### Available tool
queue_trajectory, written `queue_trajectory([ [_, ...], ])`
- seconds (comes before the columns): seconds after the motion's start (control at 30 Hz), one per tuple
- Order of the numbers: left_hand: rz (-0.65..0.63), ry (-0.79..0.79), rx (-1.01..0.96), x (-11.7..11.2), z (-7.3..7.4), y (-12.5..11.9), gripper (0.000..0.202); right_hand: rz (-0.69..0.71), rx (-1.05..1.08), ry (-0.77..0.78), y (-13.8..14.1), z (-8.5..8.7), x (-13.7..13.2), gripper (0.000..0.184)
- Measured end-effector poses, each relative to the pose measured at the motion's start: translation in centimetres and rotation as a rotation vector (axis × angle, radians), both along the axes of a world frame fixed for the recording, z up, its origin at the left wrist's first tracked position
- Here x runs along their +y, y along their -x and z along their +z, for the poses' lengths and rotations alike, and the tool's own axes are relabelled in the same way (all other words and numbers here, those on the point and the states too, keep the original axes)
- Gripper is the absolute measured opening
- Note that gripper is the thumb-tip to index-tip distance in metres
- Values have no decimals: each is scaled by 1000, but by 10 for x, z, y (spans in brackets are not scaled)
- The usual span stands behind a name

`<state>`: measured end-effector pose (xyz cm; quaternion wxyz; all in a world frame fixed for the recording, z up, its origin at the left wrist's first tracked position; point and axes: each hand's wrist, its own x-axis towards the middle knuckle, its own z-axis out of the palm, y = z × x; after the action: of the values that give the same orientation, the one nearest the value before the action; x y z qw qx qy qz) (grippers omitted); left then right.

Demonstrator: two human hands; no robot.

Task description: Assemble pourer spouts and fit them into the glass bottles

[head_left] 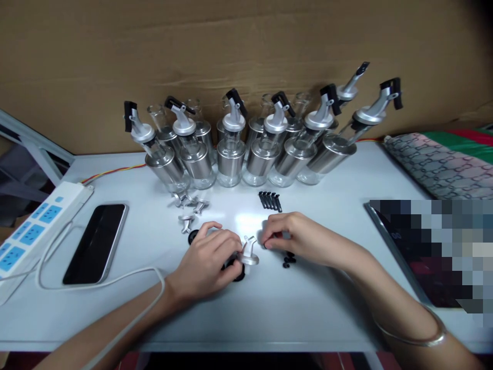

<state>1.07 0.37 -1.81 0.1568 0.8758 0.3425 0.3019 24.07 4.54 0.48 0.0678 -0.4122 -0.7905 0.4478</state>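
Observation:
My left hand (211, 257) is closed on a silver pourer spout (249, 253), which stands upright with its flange down at the fingertips. A black ring-shaped part (239, 271) lies beneath that thumb, and another black round part (193, 236) is beside the fingers, partly hidden. To the right of the spout, my right hand (283, 231) pinches a small dark piece (265, 246), mostly hidden by its fingertips. Several tiny black parts (288, 260) lie under the right wrist. Beyond it, several black levers (270, 201) rest in a row. Loose silver spouts (187, 222) lie behind my left hand.
Several glass-and-steel bottles (231, 159) with silver pourers and black levers stand along the back, before a cardboard wall (246, 56). A phone (96, 244), a power strip (34, 231) and a white cable (150, 269) are left. A tablet-like device (400, 246) lies right.

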Motion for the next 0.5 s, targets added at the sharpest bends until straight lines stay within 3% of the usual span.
queue_trajectory([
  [0.23, -4, 6, 13, 0, 0, 0, 9, 17, -69, -224, 12, -1, -12, 18],
  [0.5, 0, 22, 19, 0, 1, 0, 10, 24, -120, -243, 16, 0, -15, 16],
])
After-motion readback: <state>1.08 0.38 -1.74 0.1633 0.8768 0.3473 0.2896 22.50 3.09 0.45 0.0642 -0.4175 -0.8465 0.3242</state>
